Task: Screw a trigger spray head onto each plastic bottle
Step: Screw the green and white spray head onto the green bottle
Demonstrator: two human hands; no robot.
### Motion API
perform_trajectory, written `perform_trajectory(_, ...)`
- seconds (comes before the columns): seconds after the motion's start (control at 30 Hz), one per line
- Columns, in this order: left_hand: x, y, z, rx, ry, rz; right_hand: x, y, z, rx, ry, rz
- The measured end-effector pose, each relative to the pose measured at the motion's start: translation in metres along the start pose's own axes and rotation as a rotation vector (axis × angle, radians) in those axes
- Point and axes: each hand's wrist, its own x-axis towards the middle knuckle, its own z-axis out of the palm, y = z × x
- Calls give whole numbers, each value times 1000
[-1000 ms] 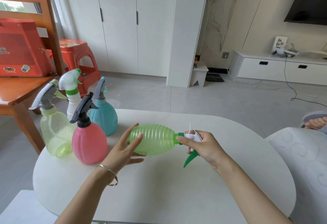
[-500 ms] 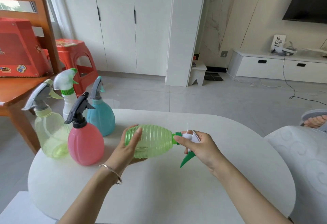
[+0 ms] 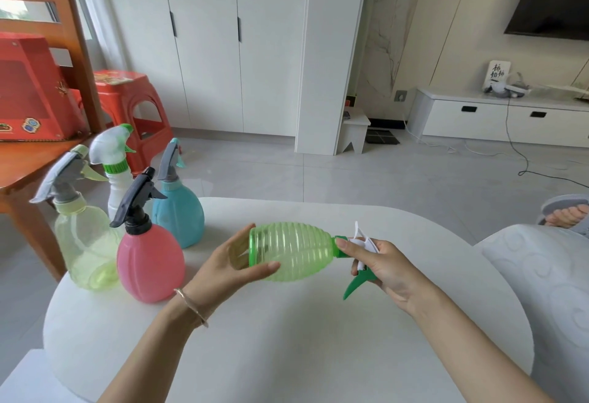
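I hold a ribbed green bottle (image 3: 293, 251) on its side above the white table (image 3: 287, 339). My left hand (image 3: 232, 265) grips its base end. My right hand (image 3: 379, 264) is closed on the white and green trigger spray head (image 3: 361, 254) at the bottle's neck, with the green trigger pointing down. At the table's left stand a pink bottle (image 3: 149, 262) with a black head, a pale yellow-green bottle (image 3: 84, 246) with a grey head, a blue bottle (image 3: 178, 214) with a grey head, and a white bottle (image 3: 118, 179) with a white and green head.
A wooden chair (image 3: 28, 160) carrying a red box (image 3: 28, 90) stands left of the table. A red plastic stool (image 3: 134, 106) sits behind it. White cabinets line the far wall. A patterned white cushion (image 3: 548, 291) lies right of the table.
My left hand has shifted from the bottle's side to its base end and closed around it. The bottle stays horizontal with my right hand on the spray head.
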Motion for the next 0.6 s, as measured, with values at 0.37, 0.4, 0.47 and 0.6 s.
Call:
perform_trajectory(0.37,2,-4,-3,-130,-33,7,3,-4,-4,33,-8,-9)
perform_trajectory(0.4,2,-5,-2,-191,-62,-24,3,-3,-4,11,-22,-23)
perform_trajectory(0.47,0,-4,3,-279,-101,-132,1,0,-1,-46,-48,-65)
perform_trajectory(0.6,-2,-5,9,-205,-73,-156,-2,1,-2,-62,-41,-75)
